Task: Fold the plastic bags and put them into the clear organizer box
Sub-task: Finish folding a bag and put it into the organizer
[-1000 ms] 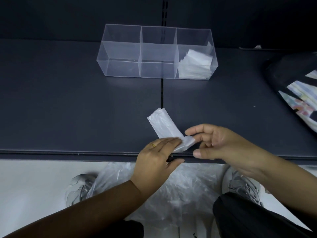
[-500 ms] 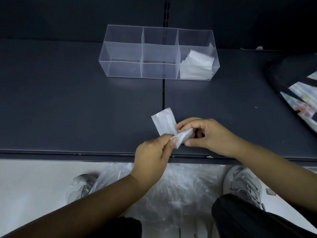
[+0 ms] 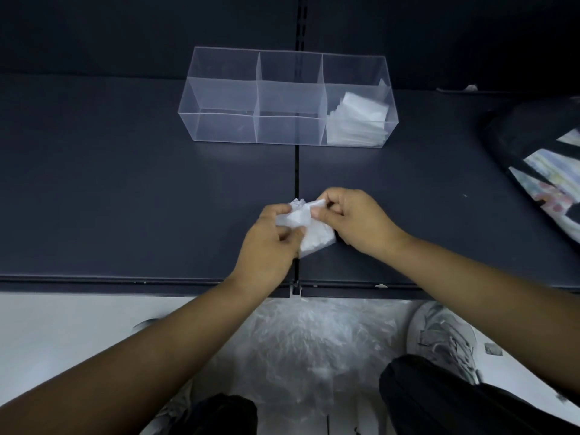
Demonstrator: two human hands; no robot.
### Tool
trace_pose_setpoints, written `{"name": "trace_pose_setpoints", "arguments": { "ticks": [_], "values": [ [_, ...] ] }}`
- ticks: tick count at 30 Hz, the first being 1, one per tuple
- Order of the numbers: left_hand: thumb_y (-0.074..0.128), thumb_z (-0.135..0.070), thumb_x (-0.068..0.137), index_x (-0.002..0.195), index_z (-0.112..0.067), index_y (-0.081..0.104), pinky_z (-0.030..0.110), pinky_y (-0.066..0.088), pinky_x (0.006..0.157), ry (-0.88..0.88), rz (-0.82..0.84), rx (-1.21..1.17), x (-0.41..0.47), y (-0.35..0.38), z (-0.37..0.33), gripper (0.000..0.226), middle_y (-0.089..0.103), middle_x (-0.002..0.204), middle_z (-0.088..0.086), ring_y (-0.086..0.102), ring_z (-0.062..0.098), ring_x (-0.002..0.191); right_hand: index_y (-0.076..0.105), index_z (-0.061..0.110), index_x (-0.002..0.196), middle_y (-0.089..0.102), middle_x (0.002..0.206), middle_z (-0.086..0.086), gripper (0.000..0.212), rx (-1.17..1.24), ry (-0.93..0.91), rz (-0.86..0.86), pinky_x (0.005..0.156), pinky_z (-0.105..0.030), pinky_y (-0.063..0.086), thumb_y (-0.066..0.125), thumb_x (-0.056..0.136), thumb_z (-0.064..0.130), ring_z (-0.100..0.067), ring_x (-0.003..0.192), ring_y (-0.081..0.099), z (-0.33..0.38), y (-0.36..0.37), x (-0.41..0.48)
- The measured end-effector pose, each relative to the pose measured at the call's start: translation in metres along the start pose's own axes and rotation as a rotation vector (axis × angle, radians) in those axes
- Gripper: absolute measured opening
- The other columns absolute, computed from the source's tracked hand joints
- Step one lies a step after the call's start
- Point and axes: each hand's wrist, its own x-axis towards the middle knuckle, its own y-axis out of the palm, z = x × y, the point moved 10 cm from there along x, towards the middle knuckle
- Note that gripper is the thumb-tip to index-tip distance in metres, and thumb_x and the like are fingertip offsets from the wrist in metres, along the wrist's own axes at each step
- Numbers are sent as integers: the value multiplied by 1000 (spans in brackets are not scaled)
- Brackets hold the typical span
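A small folded plastic bag (image 3: 309, 229) is pinched between the left hand (image 3: 271, 243) and the right hand (image 3: 353, 219) just above the dark table (image 3: 125, 189). Farther back, a clear organizer box (image 3: 282, 98) is seen, with folded bags (image 3: 357, 120) stacked in its right compartment. Crumpled plastic (image 3: 314, 343) is seen on the floor below.

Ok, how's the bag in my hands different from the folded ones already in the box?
The held bag is one piece, pinched between the left hand and right hand; the folded bags are a stack lying in the right compartment of the organizer box. The held bag has a crumpled top end; the folded bags look flat and squared. Both are translucent white plastic.
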Motion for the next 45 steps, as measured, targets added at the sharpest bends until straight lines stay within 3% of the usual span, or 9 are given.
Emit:
{"name": "trace_pose_setpoints", "arguments": {
  "ticks": [6,12,19,24,29,35,40,43,45],
  "values": [
    [56,-13,95,126,-16,38,20,56,65,118,-142,-54,-8,-18,-6,36,67,79,-3,67,8,70,59,16,87,54,63,8,17,-300,18,-57,57,-29,38,56,94,32,-13,62,51,6,5,9],
    [50,-33,92,118,-10,60,32,36,97,849,-98,825,-46,24,-55,37,58,121,6,54,22,109,62,19,90,52,63,10,13,-430,9,-58,60,-28,37,54,91,30,-16,71,56,11,8,9],
    [38,-47,93,120,-7,63,47,39,107,683,-3,1161,-43,23,-12,55,61,127,9,52,27,126,59,22,87,58,68,9,17,-433,16,-92,61,-28,42,59,91,39,-14,69,56,9,8,7],
    [37,-51,92,118,-10,64,50,39,105,623,-73,1189,-47,14,-9,56,57,132,15,52,31,125,57,22,87,51,58,12,25,-350,21,-81,54,-27,36,55,92,46,-5,55,49,8,8,-4],
    [36,-53,91,121,-9,63,50,39,106,576,-73,1175,-46,13,-6,59,54,137,16,49,32,129,59,22,83,46,78,11,23,-305,61,-120,62,-21,37,70,81,42,-7,70,49,-3,4,-27],
    [31,-56,91,115,-10,64,44,41,101,478,-51,1015,-53,14,-15,62,58,131,12,53,29,125,53,23,69,54,65,10,22,-15,151,-209,52,-12,38,70,82,27,0,56,51,-3,2,-28],
    [46,-72,74,125,-18,49,22,35,90,210,-97,340,-34,-20,-21,74,50,118,-8,48,10,111,47,22,71,51,61,8,30,187,112,-123,51,-15,33,74,77,10,1,50,41,5,3,-26],
    [65,-65,59,148,-23,18,15,35,94,-9,129,-12,-9,-14,-10,109,41,135,-12,43,2,123,48,21,76,56,63,3,29,281,-22,-32,53,-20,37,76,78,14,-5,55,46,26,-3,-32],
    [73,-61,60,145,-25,29,12,45,84,-75,310,-157,-8,2,-15,102,57,127,-11,57,1,112,49,20,78,57,63,6,28,360,-95,13,55,-21,42,77,78,17,-7,57,50,40,-9,-37]
  ]
}}
